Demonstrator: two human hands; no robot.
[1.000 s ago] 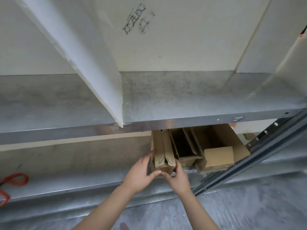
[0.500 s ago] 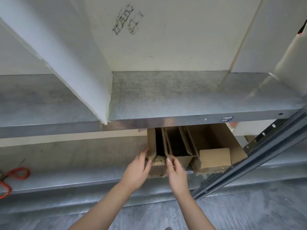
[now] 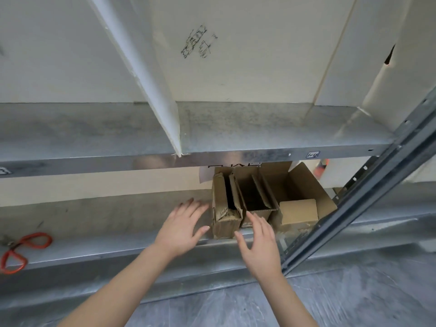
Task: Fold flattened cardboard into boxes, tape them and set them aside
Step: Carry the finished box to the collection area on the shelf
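Observation:
A narrow brown cardboard box (image 3: pixel 226 208) stands on the lower metal shelf (image 3: pixel 99 249), its top flaps parted over a dark slot. A second narrow box (image 3: pixel 256 197) stands right against it, and a wider open box (image 3: pixel 304 190) with a small carton (image 3: pixel 298 211) inside comes after that. My left hand (image 3: pixel 182 226) hovers with spread fingers just left of the narrow box, apart from it. My right hand (image 3: pixel 259 244) is spread in front of the box's lower right corner and holds nothing.
Red-handled scissors (image 3: pixel 22 250) lie at the left end of the lower shelf. An upper metal shelf (image 3: pixel 259 128) with white cardboard dividers (image 3: pixel 151 74) overhangs the boxes. A slanted grey steel upright (image 3: pixel 358 204) runs along the right. Grey floor lies below.
Both hands have let go of the narrow box and drawn back from it, fingers spread. The box stays standing on the shelf beside the others.

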